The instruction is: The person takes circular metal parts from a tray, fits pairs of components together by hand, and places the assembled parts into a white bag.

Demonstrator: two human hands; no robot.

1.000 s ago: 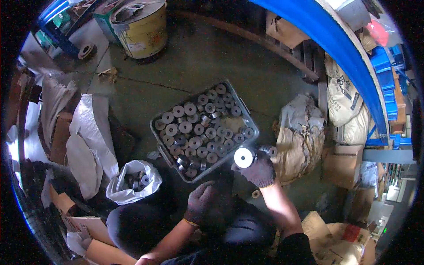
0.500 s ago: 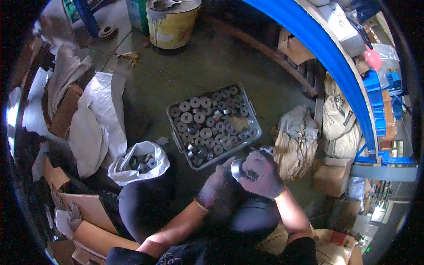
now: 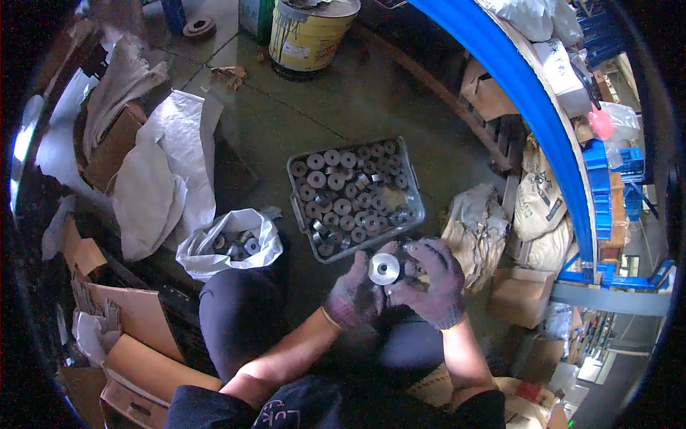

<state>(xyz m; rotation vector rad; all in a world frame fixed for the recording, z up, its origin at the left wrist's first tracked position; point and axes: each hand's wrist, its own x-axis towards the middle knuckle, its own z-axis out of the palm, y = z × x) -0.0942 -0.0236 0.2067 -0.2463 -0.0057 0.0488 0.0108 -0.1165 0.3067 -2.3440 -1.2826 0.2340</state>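
By the left grip (image 3: 354,293), a bright metal ring (image 3: 378,266) is held just nearer than the grey bin (image 3: 414,179); the right grip (image 3: 432,280) is curled beside it, its hold partly hidden. The ring is judged heavy, stiff and slippery, best pinched by its rim. Similar rings (image 3: 339,203) are piled beyond.

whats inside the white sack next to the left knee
The open white sack holds several dark metal pieces, at least one of them round with a hole. Whatever lies beneath the top ones is covered, and the folds hide the bottom.
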